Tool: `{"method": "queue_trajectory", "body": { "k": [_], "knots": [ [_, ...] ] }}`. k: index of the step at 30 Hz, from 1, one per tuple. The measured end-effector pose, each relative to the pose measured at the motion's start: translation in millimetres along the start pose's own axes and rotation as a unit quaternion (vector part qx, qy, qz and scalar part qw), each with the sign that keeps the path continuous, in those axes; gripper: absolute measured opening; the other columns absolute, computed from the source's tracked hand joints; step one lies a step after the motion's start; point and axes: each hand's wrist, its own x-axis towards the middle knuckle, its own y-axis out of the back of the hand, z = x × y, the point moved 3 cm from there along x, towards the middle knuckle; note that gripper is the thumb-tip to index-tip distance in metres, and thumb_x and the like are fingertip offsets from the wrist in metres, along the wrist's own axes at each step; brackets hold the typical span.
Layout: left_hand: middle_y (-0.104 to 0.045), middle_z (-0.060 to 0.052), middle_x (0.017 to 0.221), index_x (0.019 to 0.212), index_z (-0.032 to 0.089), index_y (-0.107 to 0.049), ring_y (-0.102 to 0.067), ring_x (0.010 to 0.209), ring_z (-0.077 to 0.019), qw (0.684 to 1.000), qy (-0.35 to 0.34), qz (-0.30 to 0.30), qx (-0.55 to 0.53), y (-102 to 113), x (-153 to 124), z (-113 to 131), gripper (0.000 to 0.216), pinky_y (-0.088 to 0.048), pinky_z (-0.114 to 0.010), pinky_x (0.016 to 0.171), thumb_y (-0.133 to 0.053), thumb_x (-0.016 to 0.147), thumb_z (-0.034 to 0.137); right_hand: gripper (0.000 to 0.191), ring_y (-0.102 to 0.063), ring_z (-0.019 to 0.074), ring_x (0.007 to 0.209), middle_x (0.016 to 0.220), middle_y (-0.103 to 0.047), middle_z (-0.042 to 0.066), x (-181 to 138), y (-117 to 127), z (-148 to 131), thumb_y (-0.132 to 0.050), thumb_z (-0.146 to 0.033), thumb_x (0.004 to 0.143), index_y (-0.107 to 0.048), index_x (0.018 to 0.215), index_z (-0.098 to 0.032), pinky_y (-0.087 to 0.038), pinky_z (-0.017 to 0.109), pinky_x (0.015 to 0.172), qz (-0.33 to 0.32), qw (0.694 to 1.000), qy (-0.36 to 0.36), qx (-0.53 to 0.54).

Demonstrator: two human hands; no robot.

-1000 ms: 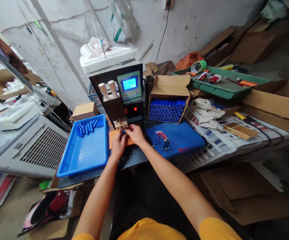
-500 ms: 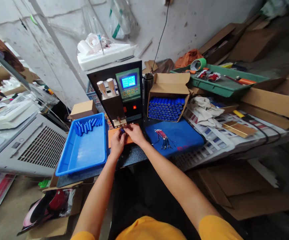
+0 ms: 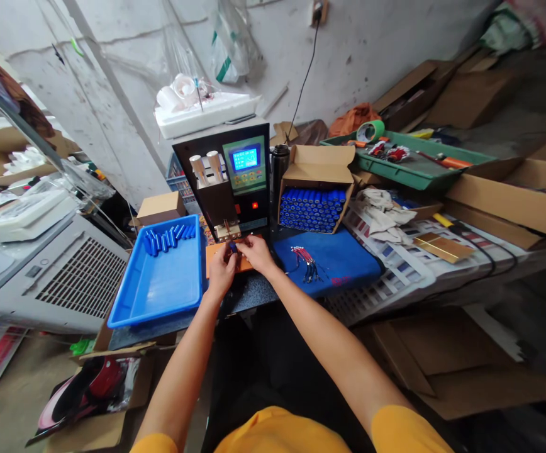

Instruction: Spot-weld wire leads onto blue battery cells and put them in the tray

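My left hand (image 3: pixel 222 267) grips a blue cylindrical battery cell (image 3: pixel 233 248) just in front of the spot welder (image 3: pixel 249 217), above an orange block (image 3: pixel 212 255). Close beside it, my right hand (image 3: pixel 256 253) has its thumb and fingers pinched together at the cell's right side. What those fingertips hold, if anything, is too small to make out. The welder's electrode tips (image 3: pixel 227 228) stand right behind my fingers. To the right, a bundle of red and black wires (image 3: pixel 306 263) lies on a blue mat (image 3: pixel 348 255).
A blue tray (image 3: pixel 160 296) with several blue cells stands on the left. Behind the mat, an open carton (image 3: pixel 323 156) is packed with blue cells. A dark flask (image 3: pixel 280 165) stands between welder and carton. Farther right are a green tray (image 3: pixel 428 179) and white gloves (image 3: pixel 386 214).
The view has shifted slightly. Both hands remain together at the welder, and the blue cell between them shows a little more clearly now.
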Motion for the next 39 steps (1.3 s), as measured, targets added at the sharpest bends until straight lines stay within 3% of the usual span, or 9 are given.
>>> {"method": "queue_trajectory", "body": {
  "k": [7, 12, 18, 20, 25, 28, 34, 39],
  "knots": [
    [-0.068, -0.011, 0.104, 0.090, 0.017, -0.069, -0.062, 0.105, -0.0220, 0.997, -0.026, 0.046, 0.049, 17.9, -28.8, 1.7, 0.025, -0.046, -0.040, 0.098, -0.049, 0.091, 0.033, 0.025, -0.054, 0.0136, 0.057, 0.052, -0.055, -0.001, -10.2, 4.2, -3.1, -0.059, -0.036, 0.075, -0.053, 0.057, -0.019, -0.040, 0.022, 0.052, 0.023, 0.999, -0.023, 0.014],
    [-0.068, -0.011, 0.103, 0.082, 0.017, -0.069, -0.064, 0.100, -0.0218, 0.998, -0.026, 0.024, 0.047, 15.4, -44.8, 13.7, 0.022, -0.050, -0.037, 0.091, -0.057, 0.086, 0.036, 0.025, -0.055, 0.0138, 0.059, 0.054, -0.057, -0.001, -11.7, 6.0, -3.2, -0.060, -0.034, 0.074, -0.054, 0.057, -0.018, -0.042, 0.023, 0.055, 0.037, 0.999, -0.021, 0.001],
    [-0.071, -0.009, 0.092, 0.080, 0.018, -0.067, -0.065, 0.093, -0.0213, 0.999, -0.007, 0.040, 0.019, 11.3, -42.0, 13.3, 0.020, -0.050, -0.038, 0.089, -0.058, 0.086, 0.036, 0.022, -0.052, 0.0122, 0.054, 0.052, -0.054, -0.002, -13.2, 9.9, -4.5, -0.059, -0.033, 0.074, -0.055, 0.058, -0.018, -0.040, 0.023, 0.053, 0.039, 0.999, -0.025, 0.019],
    [-0.071, -0.008, 0.092, 0.085, 0.018, -0.067, -0.065, 0.092, -0.0207, 1.000, 0.000, 0.028, 0.013, 12.3, -39.2, 12.0, 0.021, -0.050, -0.037, 0.088, -0.056, 0.087, 0.036, 0.022, -0.050, 0.0108, 0.050, 0.050, -0.053, -0.003, -15.7, 10.3, -5.6, -0.060, -0.034, 0.074, -0.057, 0.060, -0.018, -0.038, 0.022, 0.049, 0.010, 0.998, -0.042, 0.047],
    [-0.069, -0.006, 0.085, 0.084, 0.018, -0.065, -0.063, 0.083, -0.0189, 0.999, 0.010, -0.020, 0.024, 13.6, -29.4, 10.8, 0.021, -0.049, -0.033, 0.081, -0.053, 0.088, 0.034, 0.022, -0.043, 0.0072, 0.043, 0.049, -0.053, -0.004, -24.1, 6.6, -11.5, -0.065, -0.035, 0.070, -0.058, 0.062, -0.016, -0.033, 0.020, 0.043, -0.135, 0.984, -0.071, 0.087],
    [-0.066, -0.004, 0.077, 0.079, 0.018, -0.064, -0.061, 0.076, -0.0180, 0.998, 0.026, -0.041, 0.028, 12.2, -22.6, 10.6, 0.019, -0.048, -0.031, 0.074, -0.053, 0.087, 0.032, 0.022, -0.042, 0.0067, 0.043, 0.049, -0.053, -0.005, -26.3, 5.6, -14.2, -0.067, -0.036, 0.069, -0.060, 0.064, -0.015, -0.032, 0.019, 0.042, -0.169, 0.978, -0.067, 0.101],
    [-0.067, -0.004, 0.074, 0.077, 0.018, -0.065, -0.062, 0.071, -0.0169, 0.996, 0.021, -0.080, 0.021, 14.7, -13.7, 12.7, 0.019, -0.050, -0.029, 0.069, -0.055, 0.084, 0.033, 0.020, -0.041, 0.0062, 0.040, 0.046, -0.051, -0.006, -27.6, 7.5, -13.1, -0.068, -0.034, 0.067, -0.059, 0.064, -0.016, -0.029, 0.018, 0.040, -0.147, 0.980, -0.075, 0.108],
    [-0.071, -0.009, 0.097, 0.094, 0.017, -0.068, -0.065, 0.094, -0.0221, 0.993, -0.011, -0.039, 0.111, 14.2, 5.1, 9.4, 0.023, -0.051, -0.036, 0.085, -0.051, 0.084, 0.030, 0.020, -0.039, 0.0056, 0.037, 0.044, -0.049, -0.006, -30.9, 11.5, -9.4, -0.065, -0.033, 0.067, -0.057, 0.062, -0.016, -0.029, 0.018, 0.038, -0.073, 0.985, -0.092, 0.123]
  ]
}}
